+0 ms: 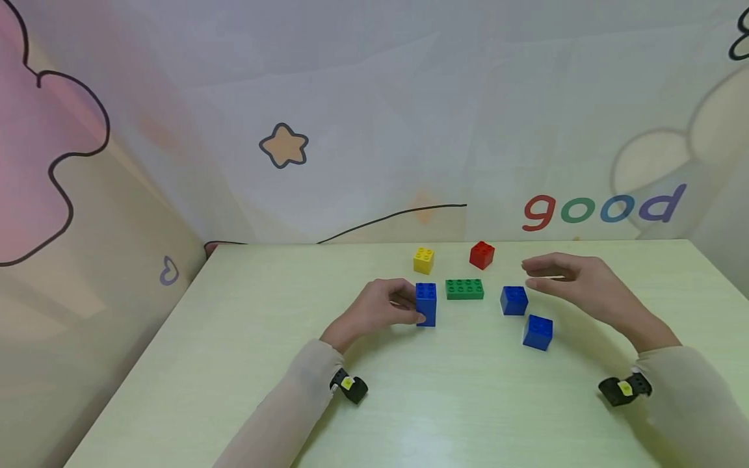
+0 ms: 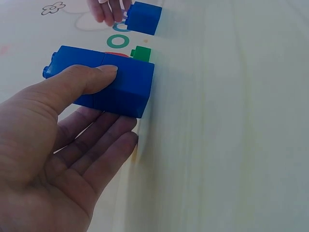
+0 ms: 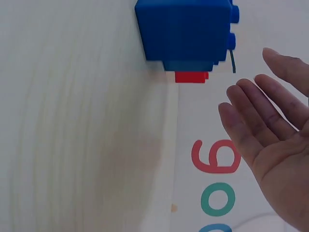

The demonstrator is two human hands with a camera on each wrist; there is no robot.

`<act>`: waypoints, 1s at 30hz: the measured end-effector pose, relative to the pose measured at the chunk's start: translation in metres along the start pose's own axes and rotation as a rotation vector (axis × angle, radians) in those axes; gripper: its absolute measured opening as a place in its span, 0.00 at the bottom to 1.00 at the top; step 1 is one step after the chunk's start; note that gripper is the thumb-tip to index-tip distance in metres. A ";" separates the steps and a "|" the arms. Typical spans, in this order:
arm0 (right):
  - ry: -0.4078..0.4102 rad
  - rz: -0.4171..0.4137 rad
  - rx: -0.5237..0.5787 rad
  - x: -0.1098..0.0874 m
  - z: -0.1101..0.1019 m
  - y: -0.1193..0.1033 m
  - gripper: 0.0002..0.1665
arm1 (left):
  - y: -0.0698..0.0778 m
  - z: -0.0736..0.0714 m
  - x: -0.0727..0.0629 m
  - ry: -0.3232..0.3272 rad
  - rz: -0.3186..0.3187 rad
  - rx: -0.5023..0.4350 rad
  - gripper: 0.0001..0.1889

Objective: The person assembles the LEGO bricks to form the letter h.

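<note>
Two blue bricks joined one on top of the other form an upright stack (image 1: 427, 300) near the middle of the table. My left hand (image 1: 379, 305) pinches this stack, its thumb lying across the blue side in the left wrist view. To the right, my right hand (image 1: 579, 285) hovers with fingers extended and nothing in its grasp. Just left of that hand are two separate blue bricks: one farther back (image 1: 514, 301), the other nearer (image 1: 538, 333). In the right wrist view, a blue brick (image 3: 186, 31) looms large beside the open palm.
A green brick (image 1: 465, 290) lies just right of the stack. Behind it stand a yellow brick (image 1: 424, 260) and a red brick (image 1: 482, 255). The pale table (image 1: 445, 403) ends at a backdrop (image 1: 374, 143) printed with a star and the word "good".
</note>
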State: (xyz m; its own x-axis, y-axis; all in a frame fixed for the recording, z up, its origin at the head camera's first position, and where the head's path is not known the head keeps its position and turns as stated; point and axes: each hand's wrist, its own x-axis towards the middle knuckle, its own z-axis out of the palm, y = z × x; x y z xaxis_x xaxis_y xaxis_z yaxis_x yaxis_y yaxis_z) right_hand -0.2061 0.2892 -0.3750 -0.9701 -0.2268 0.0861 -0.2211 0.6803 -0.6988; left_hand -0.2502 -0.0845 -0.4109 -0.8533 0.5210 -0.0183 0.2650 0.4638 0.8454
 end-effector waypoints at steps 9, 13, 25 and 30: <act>-0.033 0.032 -0.019 -0.004 -0.017 0.010 0.32 | 0.001 -0.001 0.001 0.000 0.010 0.007 0.18; -0.021 0.039 -0.044 -0.009 -0.025 0.011 0.31 | 0.001 0.001 0.003 -0.005 0.022 0.004 0.18; -0.097 0.006 -0.024 -0.022 -0.019 0.016 0.27 | 0.001 0.002 0.003 -0.005 0.011 -0.014 0.19; -0.121 -0.001 -0.009 -0.028 -0.017 0.017 0.25 | 0.000 0.001 0.001 0.001 0.003 -0.007 0.19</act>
State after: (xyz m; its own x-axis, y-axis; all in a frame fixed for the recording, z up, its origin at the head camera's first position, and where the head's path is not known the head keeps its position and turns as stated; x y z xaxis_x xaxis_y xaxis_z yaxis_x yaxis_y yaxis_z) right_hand -0.1848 0.3192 -0.3768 -0.9510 -0.3093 -0.0001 -0.2232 0.6866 -0.6920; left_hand -0.2501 -0.0833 -0.4112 -0.8528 0.5221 -0.0154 0.2645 0.4571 0.8492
